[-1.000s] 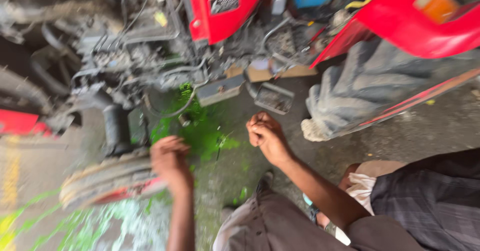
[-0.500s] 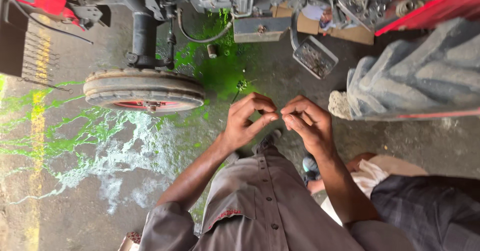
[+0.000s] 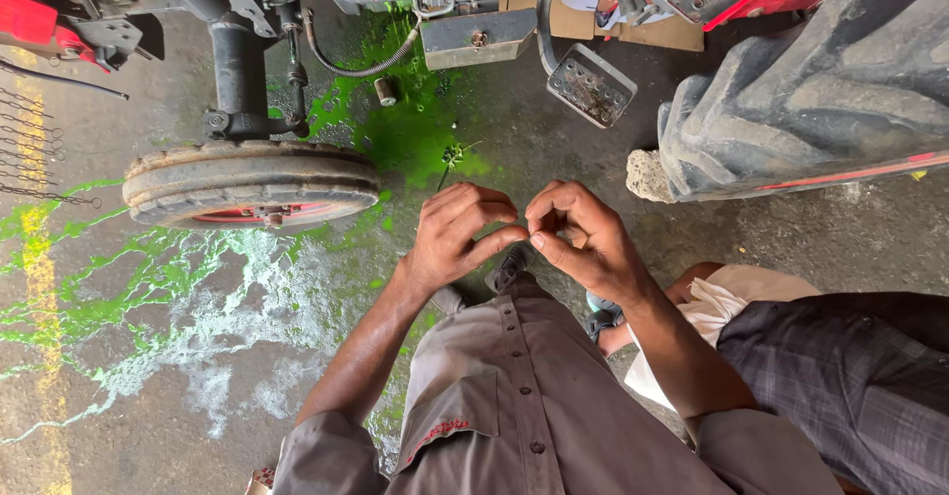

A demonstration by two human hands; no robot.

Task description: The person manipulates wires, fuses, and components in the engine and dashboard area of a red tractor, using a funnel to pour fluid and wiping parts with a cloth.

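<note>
Room first: you stand over a wet concrete floor [image 3: 178, 396], streaked with bright green fluid [image 3: 415, 139] that pools under the machine and runs off to your left. Open floor lies to your lower left; ahead it is hemmed in. A small front wheel [image 3: 252, 184] lies close ahead on the left, hung from a dark axle post [image 3: 237, 70]. A big lugged rear tyre [image 3: 811, 90] closes off the upper right, with a pale stone [image 3: 647, 174] wedged at its foot. Between them hang a grey metal box [image 3: 479, 39] and a studded foot pedal [image 3: 591, 85], both clear of your hands. At your right, very near your forearm, another person crouches in dark checked cloth [image 3: 850, 376]. Your left hand [image 3: 460, 233] and right hand [image 3: 583, 238] meet in front of your chest, fingertips touching, fingers curled narrow in a pinch. Whatever sits between them is too small and hidden to make out; you cannot tell what it is from here.
</note>
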